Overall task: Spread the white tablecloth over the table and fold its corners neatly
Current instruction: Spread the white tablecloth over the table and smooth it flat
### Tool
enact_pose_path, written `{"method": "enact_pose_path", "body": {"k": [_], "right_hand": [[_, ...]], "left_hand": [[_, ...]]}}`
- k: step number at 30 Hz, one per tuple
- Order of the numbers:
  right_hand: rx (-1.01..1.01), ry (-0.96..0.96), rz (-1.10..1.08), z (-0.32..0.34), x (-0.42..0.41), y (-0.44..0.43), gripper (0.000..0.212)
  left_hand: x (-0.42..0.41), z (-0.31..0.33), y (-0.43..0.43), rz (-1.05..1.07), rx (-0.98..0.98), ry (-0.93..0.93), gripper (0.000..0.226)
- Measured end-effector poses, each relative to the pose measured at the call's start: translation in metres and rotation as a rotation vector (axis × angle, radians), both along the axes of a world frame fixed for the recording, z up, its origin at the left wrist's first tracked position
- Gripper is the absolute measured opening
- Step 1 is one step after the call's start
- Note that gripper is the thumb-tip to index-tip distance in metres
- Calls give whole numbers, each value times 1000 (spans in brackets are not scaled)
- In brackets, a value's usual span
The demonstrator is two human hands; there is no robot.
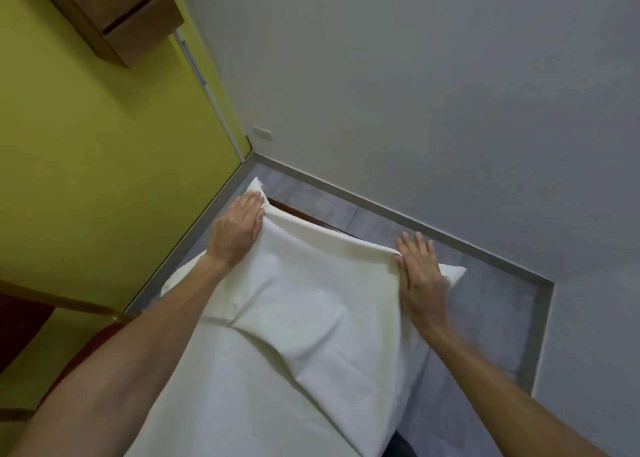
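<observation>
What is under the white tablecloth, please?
A narrow dark strip of the table shows beyond the white tablecloth at its far edge. The rest of the table is covered and cannot be seen.

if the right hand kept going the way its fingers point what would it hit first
Past the tablecloth edge, the right hand has only air above the grey floor, then probably the white wall; depth is unclear.
</observation>
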State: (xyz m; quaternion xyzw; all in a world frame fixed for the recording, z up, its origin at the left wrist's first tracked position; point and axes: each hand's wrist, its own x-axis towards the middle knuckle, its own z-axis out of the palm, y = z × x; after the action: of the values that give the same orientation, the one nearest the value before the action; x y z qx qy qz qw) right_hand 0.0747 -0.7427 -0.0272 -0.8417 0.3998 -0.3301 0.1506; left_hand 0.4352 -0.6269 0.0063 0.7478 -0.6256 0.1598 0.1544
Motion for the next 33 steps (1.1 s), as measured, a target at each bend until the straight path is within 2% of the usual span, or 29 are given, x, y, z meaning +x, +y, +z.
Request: {"method": "enact_pose_path", "body": {"k": [7, 10, 14, 17, 21, 24, 28, 31, 33], "right_hand": [[58, -33, -36, 42, 15, -67, 53], [160, 39, -57, 46, 17, -91, 56], [353, 111, -117, 34, 13, -111, 48], [457, 240, -104, 12, 9, -120, 47], [640, 355, -14, -13, 6, -106, 64], [588, 405, 68, -20, 3, -80, 72], [362, 433, 154, -30, -1, -55, 80], [287, 434, 179, -36, -3, -55, 70], [266, 421, 176, -37, -3, -54, 65]], "left_hand": [[18, 58, -82, 12, -25, -54, 37], [19, 65, -113, 4, 106, -68, 39], [16, 50, -132, 85, 343, 115, 33], [13, 24, -124, 22, 515, 204, 34], [11, -2, -104, 25, 681, 213, 45], [8, -9, -96, 8, 748, 215, 49], [10, -18, -89, -43, 790, 127, 46], [15, -22, -88, -88, 695, 159, 40], [19, -24, -90, -83, 675, 164, 49]]}}
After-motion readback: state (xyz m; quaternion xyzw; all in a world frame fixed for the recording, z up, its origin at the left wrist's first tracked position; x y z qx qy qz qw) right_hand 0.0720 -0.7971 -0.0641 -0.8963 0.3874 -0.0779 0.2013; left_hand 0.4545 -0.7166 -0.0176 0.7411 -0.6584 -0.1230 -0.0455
